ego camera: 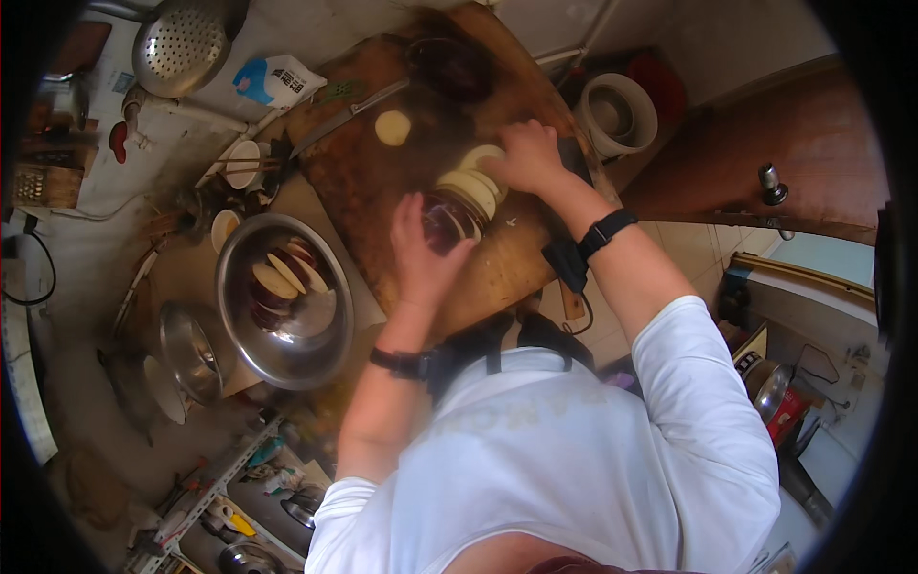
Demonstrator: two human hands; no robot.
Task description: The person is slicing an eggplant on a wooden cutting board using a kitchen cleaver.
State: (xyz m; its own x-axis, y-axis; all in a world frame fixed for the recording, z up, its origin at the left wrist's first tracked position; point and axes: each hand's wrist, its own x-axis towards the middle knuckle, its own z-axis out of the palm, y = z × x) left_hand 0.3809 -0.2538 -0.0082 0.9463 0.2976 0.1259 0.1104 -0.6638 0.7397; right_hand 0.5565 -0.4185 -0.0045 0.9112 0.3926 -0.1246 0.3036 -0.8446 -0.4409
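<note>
On the wooden cutting board [344, 208], several round eggplant slices [470, 188] with pale flesh and dark purple skin lie overlapping in a row. My left hand [423, 247] is around the purple-skinned near end of the row. My right hand [531, 154] touches the pale slices at the far end, fingers bent over them. A single pale slice [393, 128] lies apart. Behind it rests a kitchen knife [351, 115], and a dark whole eggplant [452, 68] sits at the board's far side. Left of the board, a steel bowl [337, 359] contains several eggplant slices.
A white bucket [645, 118] stands beyond the board's right corner. Cups [244, 165] with chopsticks, a smaller steel bowl [172, 330] and a large perforated skimmer [183, 50] are at the left. A wooden cabinet door [810, 143] with a knob is at the right.
</note>
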